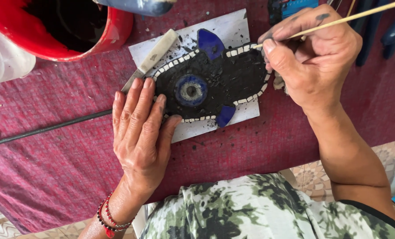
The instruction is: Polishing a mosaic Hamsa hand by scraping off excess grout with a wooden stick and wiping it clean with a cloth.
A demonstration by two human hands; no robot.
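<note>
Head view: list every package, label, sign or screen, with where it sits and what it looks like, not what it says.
Printed label or card: top edge, above the right hand, on the dark red cloth; a partly cut-off blue rectangle with a red streak and a dark border.
No sign or screen shows.

Table (51, 177), covered in red-purple cloth (259, 150). Directly on cloth: white board (233, 26) bearing dark fish-shaped mosaic; red bucket (60, 48) at upper left corner; clear plastic container (3, 62) at left edge, beside bucket; thin dark rod (42, 129) lying slantwise from left edge toward board; dark blue tools (383, 31) at upper right.
</note>
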